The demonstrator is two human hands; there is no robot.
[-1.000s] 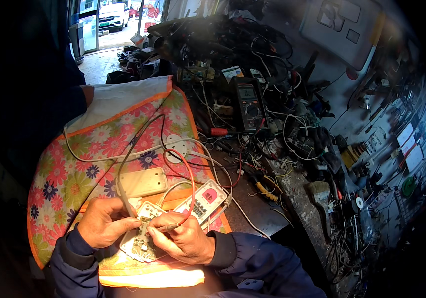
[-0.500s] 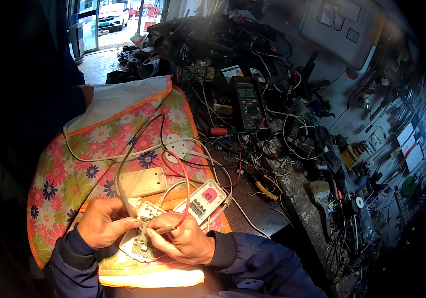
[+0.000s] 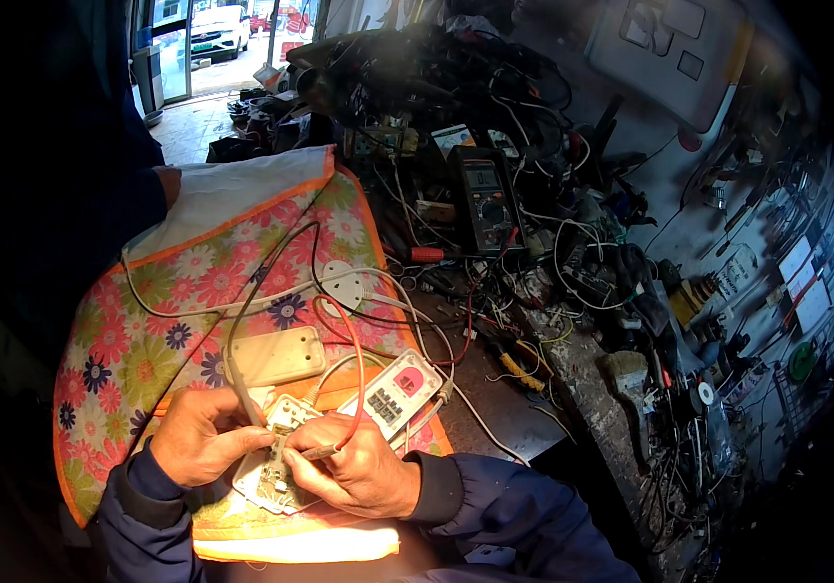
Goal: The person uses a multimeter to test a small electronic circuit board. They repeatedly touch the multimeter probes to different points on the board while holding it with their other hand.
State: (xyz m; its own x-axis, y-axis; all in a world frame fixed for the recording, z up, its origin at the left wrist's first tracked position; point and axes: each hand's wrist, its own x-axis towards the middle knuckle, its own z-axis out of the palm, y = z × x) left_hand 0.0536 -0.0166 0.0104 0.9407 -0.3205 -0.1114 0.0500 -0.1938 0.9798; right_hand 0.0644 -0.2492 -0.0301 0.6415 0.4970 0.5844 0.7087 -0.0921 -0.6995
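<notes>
My left hand [image 3: 205, 434] pinches a test probe [image 3: 246, 400] with a dark lead, its tip down at a small circuit board [image 3: 279, 470] in an open white plastic housing. In my right hand [image 3: 363, 473] is a second test probe [image 3: 321, 452] with a red lead, also angled at the board. Both tips are partly hidden by my fingers. Beside the right hand lies a white cover [image 3: 400, 394] with a pink label. Beyond the hands rests a plain cream cover [image 3: 277, 354]. A multimeter [image 3: 490, 201] with a lit display stands upright at the back.
A flowered cloth [image 3: 145, 321] with orange edging lies under the work. Cables cross it by a round white disc [image 3: 341, 288]. To the right, the bench holds yellow-handled pliers [image 3: 520, 373], a brush [image 3: 625, 369] and tangled wires. Another person's hand [image 3: 170, 183] shows at the far left.
The red lead and the probe in my right hand have shifted slightly left. My left hand stays in place with its probe.
</notes>
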